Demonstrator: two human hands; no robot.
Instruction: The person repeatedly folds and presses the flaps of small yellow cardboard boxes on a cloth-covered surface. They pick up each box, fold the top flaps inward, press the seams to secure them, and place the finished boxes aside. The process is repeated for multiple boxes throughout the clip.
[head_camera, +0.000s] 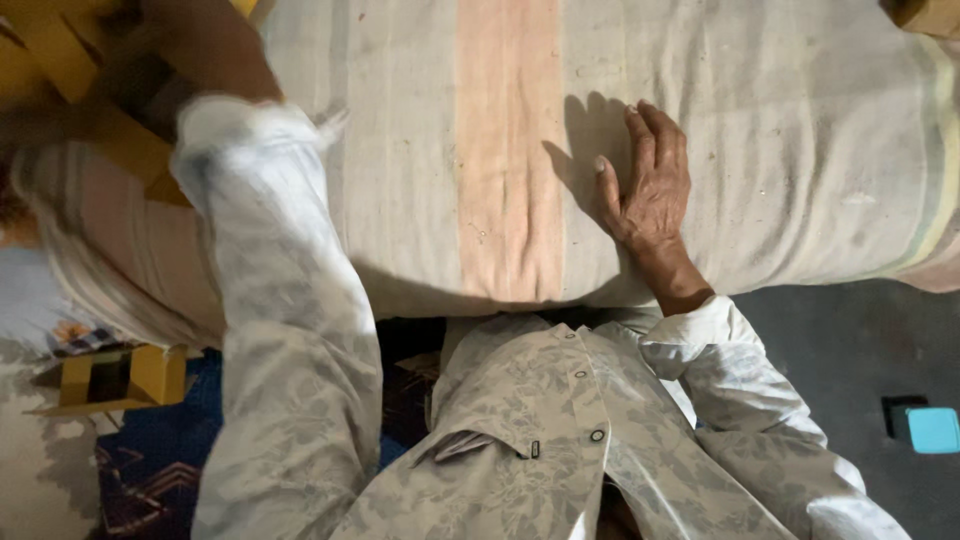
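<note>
A pale striped cloth (780, 110) with a wide peach band (508, 150) covers a padded surface in front of me. My right hand (648, 185) lies flat on the cloth, palm down with fingers spread, holding nothing. My left arm in a pale patterned sleeve (290, 340) reaches up to the top left. My left hand (150, 60) is badly blurred there, among yellow cardboard pieces (60, 60). Whether it grips anything is unclear.
A small yellow cardboard box (120, 378) lies on the patterned floor covering at lower left. A turquoise block (932, 428) sits on the dark floor at lower right. A tan box corner (930, 15) shows at top right.
</note>
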